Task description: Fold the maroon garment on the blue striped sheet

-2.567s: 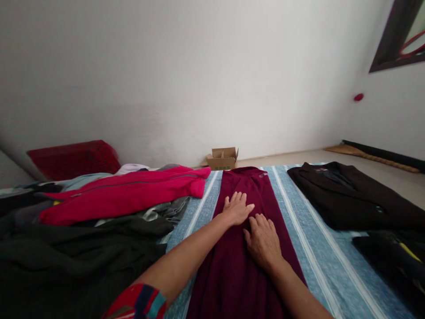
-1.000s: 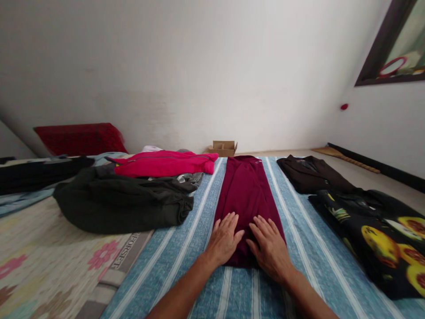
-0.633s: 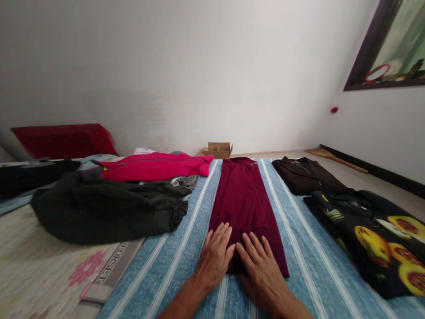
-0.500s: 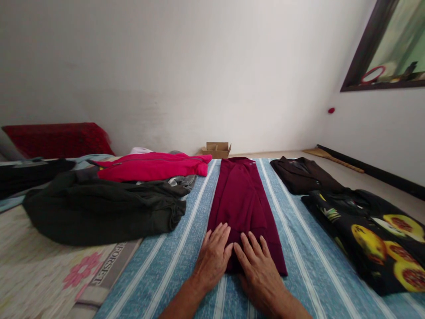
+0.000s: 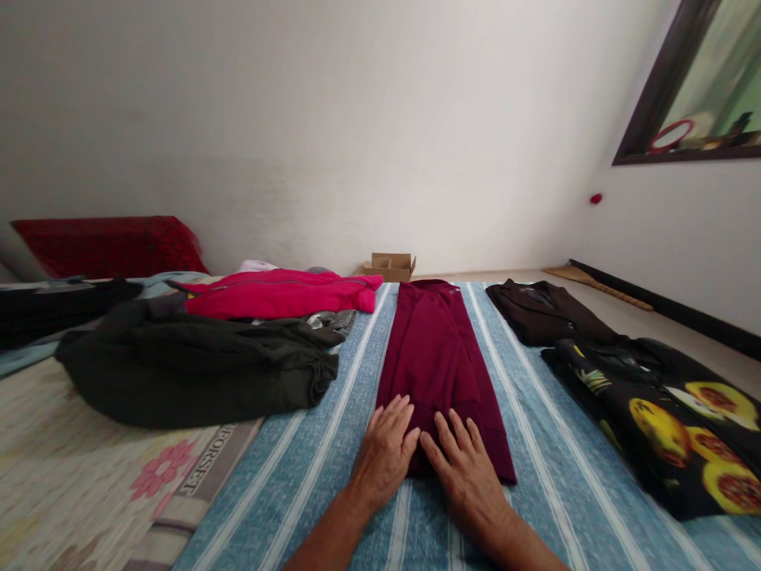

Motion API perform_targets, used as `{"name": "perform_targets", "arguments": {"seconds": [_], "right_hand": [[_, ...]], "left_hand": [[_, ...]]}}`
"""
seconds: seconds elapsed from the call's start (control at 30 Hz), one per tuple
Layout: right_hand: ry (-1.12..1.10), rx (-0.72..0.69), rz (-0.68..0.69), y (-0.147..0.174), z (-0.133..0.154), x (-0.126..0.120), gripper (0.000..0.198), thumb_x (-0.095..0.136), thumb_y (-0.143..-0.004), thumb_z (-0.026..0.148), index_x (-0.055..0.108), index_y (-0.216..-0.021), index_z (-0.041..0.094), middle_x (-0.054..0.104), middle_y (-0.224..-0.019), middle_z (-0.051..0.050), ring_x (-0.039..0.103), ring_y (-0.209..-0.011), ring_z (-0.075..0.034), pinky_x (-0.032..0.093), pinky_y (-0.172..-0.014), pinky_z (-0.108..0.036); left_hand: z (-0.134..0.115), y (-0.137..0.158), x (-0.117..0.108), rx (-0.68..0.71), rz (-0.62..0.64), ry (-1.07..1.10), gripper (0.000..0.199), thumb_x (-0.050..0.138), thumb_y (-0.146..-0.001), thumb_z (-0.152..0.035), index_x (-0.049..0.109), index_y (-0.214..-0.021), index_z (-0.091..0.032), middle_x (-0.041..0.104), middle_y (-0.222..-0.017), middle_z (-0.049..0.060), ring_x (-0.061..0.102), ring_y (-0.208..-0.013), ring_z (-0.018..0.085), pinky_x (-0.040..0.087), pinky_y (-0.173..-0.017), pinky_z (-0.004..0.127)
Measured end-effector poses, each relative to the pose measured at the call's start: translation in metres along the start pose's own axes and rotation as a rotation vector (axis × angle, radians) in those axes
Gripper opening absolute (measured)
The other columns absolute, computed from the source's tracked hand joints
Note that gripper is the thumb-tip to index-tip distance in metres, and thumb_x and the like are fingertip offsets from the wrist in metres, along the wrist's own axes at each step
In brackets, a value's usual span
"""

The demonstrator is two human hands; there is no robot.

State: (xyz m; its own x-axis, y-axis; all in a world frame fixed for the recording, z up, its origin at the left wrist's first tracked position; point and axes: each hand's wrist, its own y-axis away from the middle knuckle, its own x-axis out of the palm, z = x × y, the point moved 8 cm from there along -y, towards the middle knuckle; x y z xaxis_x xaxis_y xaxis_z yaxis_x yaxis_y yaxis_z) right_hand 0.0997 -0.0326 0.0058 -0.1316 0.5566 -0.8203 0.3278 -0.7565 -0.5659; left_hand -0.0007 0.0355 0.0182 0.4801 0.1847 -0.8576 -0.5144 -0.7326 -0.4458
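A maroon long-sleeved top (image 5: 431, 349) lies folded lengthwise into a narrow strip, its collar at the far end and its hem towards me. My left hand (image 5: 385, 446) rests flat on the near left part of the top, fingers stretched out. Beside it my right hand (image 5: 464, 460) lies on the near end, fingers spread slightly. The two thumbs almost meet. Beneath the top is a blue sheet with white stripes (image 5: 333, 460).
To the left lie a dark green garment (image 5: 196, 373), a pink zipped garment (image 5: 285, 293) and a black garment (image 5: 65, 309). On the right are a folded brown garment (image 5: 544, 313) and a black fruit-print garment (image 5: 666, 428). A cardboard box (image 5: 391, 268) stands by the wall.
The view has shifted slightly. Both hands stay flat on the near end of the maroon top, hardly moved, and the top keeps its folded shape.
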Motion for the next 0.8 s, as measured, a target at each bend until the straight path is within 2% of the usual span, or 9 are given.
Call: {"name": "perform_targets", "arguments": {"seconds": [0.17, 0.3, 0.47, 0.57, 0.67, 0.8], "right_hand": [[-0.021, -0.005, -0.038, 0.003, -0.003, -0.001, 0.048, 0.045, -0.084, 0.010, 0.049, -0.130, 0.023, 0.048, -0.136, -0.012, 0.029, -0.132, -0.033, 0.032, -0.101, -0.054], [-0.052, -0.001, -0.035, 0.004, -0.006, -0.001, 0.050, 0.042, -0.083, 0.007, 0.049, -0.131, 0.023, 0.047, -0.137, -0.010, 0.027, -0.134, -0.030, 0.030, -0.103, -0.053], [-0.087, 0.007, -0.017, 0.005, -0.010, 0.000, 0.051, 0.043, -0.083, 0.007, 0.048, -0.132, 0.020, 0.046, -0.138, -0.010, 0.027, -0.134, -0.029, 0.029, -0.104, -0.052], [-0.092, 0.010, 0.019, 0.005, -0.011, 0.002, 0.053, 0.046, -0.082, 0.007, 0.046, -0.133, 0.021, 0.044, -0.139, -0.010, 0.027, -0.134, -0.029, 0.029, -0.104, -0.052], [-0.089, 0.007, 0.038, 0.004, -0.011, 0.002, 0.054, 0.047, -0.081, 0.007, 0.046, -0.134, 0.020, 0.044, -0.139, -0.011, 0.028, -0.134, -0.030, 0.029, -0.104, -0.051], [-0.082, 0.015, 0.072, 0.002, -0.012, 0.000, 0.056, 0.048, -0.082, 0.007, 0.043, -0.136, 0.019, 0.044, -0.139, -0.012, 0.029, -0.133, -0.030, 0.028, -0.104, -0.050]], "left_hand": [[-0.001, 0.001, -0.001, 0.001, -0.009, 0.013, 0.038, 0.043, -0.090, -0.026, 0.050, -0.126, -0.017, 0.053, -0.133, 0.011, 0.044, -0.127, 0.023, 0.037, -0.104, 0.048], [-0.004, 0.003, -0.004, 0.012, 0.052, 0.042, 0.040, 0.047, -0.087, -0.027, 0.050, -0.126, -0.018, 0.049, -0.136, 0.011, 0.040, -0.129, 0.024, 0.033, -0.106, 0.050], [-0.013, 0.012, -0.009, 0.081, 0.208, 0.063, 0.066, 0.064, -0.070, -0.029, 0.044, -0.131, -0.019, 0.038, -0.144, 0.012, 0.029, -0.135, 0.027, 0.023, -0.109, 0.054], [-0.017, 0.016, -0.010, 0.101, 0.263, 0.058, 0.075, 0.067, -0.064, -0.028, 0.041, -0.134, -0.021, 0.033, -0.147, 0.012, 0.024, -0.137, 0.029, 0.019, -0.109, 0.055], [-0.019, 0.017, -0.011, 0.094, 0.272, 0.031, 0.075, 0.065, -0.064, -0.026, 0.040, -0.135, -0.021, 0.032, -0.147, 0.012, 0.023, -0.137, 0.028, 0.019, -0.109, 0.056], [-0.024, 0.016, -0.011, 0.115, 0.222, -0.025, 0.070, 0.060, -0.067, -0.021, 0.041, -0.134, -0.018, 0.036, -0.146, 0.012, 0.026, -0.136, 0.028, 0.022, -0.110, 0.053]]}}
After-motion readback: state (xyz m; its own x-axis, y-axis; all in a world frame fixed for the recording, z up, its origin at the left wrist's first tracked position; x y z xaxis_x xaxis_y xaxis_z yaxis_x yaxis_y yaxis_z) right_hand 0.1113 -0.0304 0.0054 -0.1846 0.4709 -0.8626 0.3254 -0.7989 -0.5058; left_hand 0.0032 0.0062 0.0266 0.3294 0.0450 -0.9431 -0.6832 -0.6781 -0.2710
